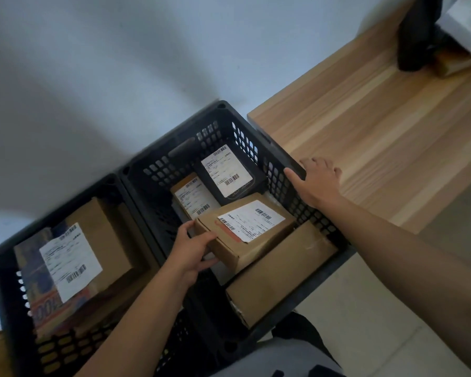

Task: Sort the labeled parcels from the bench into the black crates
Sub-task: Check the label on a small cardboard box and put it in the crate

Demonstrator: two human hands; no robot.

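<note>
Left hand [192, 250] grips the near-left end of a brown box [245, 232], thumb on top and fingers curled under. The box is inside the right crate [276, 170], lying tilted on top of other parcels. Its white label [252, 220] faces up. The long side of the box runs from the hand toward the crate wall next to the bench [378, 131].

Right hand [317, 183] is open and holds nothing. It lies flat on the crate's rim, right where the crate meets the bench's left edge.

More parcels lie in this crate. A black parcel [230, 171] with a white label sits at the far end. A tan parcel [192, 195] lies just beside it, partly under the box. A bigger plain box [279, 276] lies at the near end, under the held one.

The left crate [4, 308] touches the right crate, side by side. It holds a labeled parcel [65, 265] on top of a brown box.

The bench is light wood with stripes. A dark thing [416, 34] stands near its far edge, too blurry to name. The wall behind is pale grey. The floor at the near right is pale.
</note>
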